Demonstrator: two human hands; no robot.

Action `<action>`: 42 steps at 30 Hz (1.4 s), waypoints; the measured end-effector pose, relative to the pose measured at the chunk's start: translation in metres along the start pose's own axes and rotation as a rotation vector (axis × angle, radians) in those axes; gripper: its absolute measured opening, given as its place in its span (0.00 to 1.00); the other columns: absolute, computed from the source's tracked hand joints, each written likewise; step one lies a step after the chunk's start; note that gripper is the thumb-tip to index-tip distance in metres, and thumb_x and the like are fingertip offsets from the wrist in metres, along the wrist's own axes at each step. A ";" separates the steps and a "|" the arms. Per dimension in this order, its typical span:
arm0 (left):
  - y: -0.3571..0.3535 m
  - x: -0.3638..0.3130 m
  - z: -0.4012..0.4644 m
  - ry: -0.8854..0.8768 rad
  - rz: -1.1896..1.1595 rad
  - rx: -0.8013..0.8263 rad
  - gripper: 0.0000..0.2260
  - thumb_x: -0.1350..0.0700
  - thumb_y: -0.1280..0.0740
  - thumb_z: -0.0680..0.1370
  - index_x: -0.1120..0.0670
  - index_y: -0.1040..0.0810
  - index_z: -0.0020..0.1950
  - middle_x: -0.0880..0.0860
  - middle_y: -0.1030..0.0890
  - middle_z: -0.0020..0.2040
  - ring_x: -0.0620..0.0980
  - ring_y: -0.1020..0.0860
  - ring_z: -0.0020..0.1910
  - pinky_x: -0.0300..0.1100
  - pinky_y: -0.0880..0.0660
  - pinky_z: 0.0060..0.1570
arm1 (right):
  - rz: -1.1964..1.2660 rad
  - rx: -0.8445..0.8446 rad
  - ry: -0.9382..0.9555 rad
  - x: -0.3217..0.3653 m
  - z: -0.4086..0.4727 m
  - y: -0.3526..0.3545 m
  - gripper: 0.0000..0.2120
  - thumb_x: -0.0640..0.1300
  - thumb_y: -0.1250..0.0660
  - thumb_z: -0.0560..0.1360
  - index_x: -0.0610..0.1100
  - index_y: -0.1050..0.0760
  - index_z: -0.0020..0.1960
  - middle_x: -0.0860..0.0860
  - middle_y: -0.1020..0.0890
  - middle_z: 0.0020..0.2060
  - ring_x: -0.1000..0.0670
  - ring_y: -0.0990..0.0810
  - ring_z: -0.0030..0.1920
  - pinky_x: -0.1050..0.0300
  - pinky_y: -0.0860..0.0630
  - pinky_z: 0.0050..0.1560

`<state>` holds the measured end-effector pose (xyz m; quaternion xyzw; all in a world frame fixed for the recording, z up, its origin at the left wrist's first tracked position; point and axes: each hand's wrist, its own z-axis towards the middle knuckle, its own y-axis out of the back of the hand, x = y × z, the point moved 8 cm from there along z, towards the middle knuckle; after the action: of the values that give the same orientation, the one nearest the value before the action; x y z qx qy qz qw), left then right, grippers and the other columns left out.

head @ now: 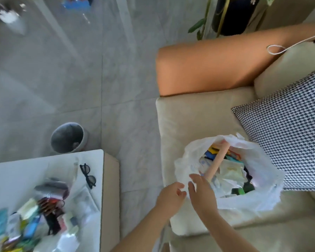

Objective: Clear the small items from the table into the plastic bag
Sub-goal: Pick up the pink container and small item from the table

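Your two hands are at the near rim of the bag (pixel 262 197), which sits open on the sofa seat (pixel 189 120) at the right. Your left hand (pixel 171 195) is just left of the rim, with the fingers loosely curled and nothing between them that I can see. Your right hand (pixel 201 193) is just beside it, with the fingers straight and spread, reaching over the bag edge; whether the fingertips touch the plastic, I cannot tell. The two hands are close together but apart.

Inside the bag lies a pink tube (pixel 219 160), tilted, with one end near your right hand and the other end at the far rim. Around it there are small packets in many colours, a green thing (pixel 244 190) at the right and some white wrappers.

On the counter (pixel 16 175) at the near left, a pile of small items (pixel 44 215) lies, blurred, with a clear plastic sheet near it. Black glasses (pixel 87 174) lie on the counter close to its far right corner, apart from the pile.

On the floor (pixel 80 70) just beyond the counter stands a grey bin (pixel 67 138). A checked pillow (pixel 289 142) leans on the sofa just right of the bag. The sofa armrest (pixel 216 68) at the far side is orange.
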<state>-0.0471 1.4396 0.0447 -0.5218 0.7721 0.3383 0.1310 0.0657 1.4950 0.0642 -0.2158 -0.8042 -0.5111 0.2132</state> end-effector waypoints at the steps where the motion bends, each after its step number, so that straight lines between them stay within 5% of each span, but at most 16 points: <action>1: 0.007 0.015 -0.005 0.005 0.001 -0.014 0.14 0.50 0.38 0.78 0.47 0.25 0.63 0.51 0.20 0.57 0.51 0.21 0.56 0.46 0.26 0.60 | -0.037 0.011 0.051 0.009 -0.007 -0.011 0.14 0.44 0.41 0.79 0.48 0.28 0.64 0.52 0.23 0.61 0.49 0.25 0.61 0.55 0.28 0.60; 9: 0.066 0.175 -0.066 0.100 0.077 -0.122 0.14 0.51 0.43 0.80 0.50 0.25 0.63 0.51 0.21 0.61 0.49 0.23 0.60 0.40 0.28 0.60 | -0.319 0.231 0.315 0.082 -0.076 -0.128 0.11 0.45 0.39 0.76 0.47 0.22 0.54 0.49 0.18 0.48 0.45 0.19 0.49 0.52 0.26 0.51; 12: 0.084 0.243 -0.103 0.192 0.047 -0.157 0.14 0.50 0.44 0.81 0.49 0.26 0.63 0.49 0.21 0.62 0.48 0.23 0.60 0.41 0.27 0.61 | -0.353 0.273 0.393 0.110 -0.106 -0.176 0.13 0.51 0.42 0.70 0.48 0.20 0.44 0.49 0.16 0.36 0.44 0.17 0.35 0.53 0.22 0.36; 18: 0.106 0.363 -0.174 0.317 -0.085 -0.243 0.15 0.48 0.44 0.81 0.47 0.26 0.65 0.47 0.23 0.64 0.47 0.25 0.63 0.40 0.30 0.62 | -0.520 0.455 0.532 0.159 -0.182 -0.280 0.14 0.51 0.43 0.79 0.49 0.26 0.60 0.52 0.19 0.55 0.49 0.22 0.57 0.55 0.28 0.57; 28: 0.110 0.524 -0.258 0.451 -0.300 -0.373 0.15 0.50 0.42 0.81 0.50 0.27 0.66 0.48 0.24 0.66 0.47 0.26 0.64 0.39 0.30 0.66 | -0.677 0.635 0.708 0.196 -0.302 -0.419 0.13 0.51 0.44 0.79 0.47 0.26 0.58 0.50 0.19 0.53 0.49 0.21 0.55 0.55 0.28 0.53; 42: 0.066 0.693 -0.253 0.792 -0.742 -0.546 0.17 0.54 0.39 0.78 0.52 0.28 0.66 0.55 0.21 0.59 0.56 0.22 0.57 0.47 0.23 0.54 | -0.799 0.841 0.857 0.170 -0.364 -0.571 0.15 0.49 0.42 0.79 0.46 0.30 0.64 0.49 0.21 0.57 0.48 0.24 0.59 0.55 0.27 0.57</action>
<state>-0.3600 0.7906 -0.1288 -0.8571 0.4141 0.2359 -0.1956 -0.3514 0.9646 -0.1161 0.4145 -0.7961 -0.2369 0.3719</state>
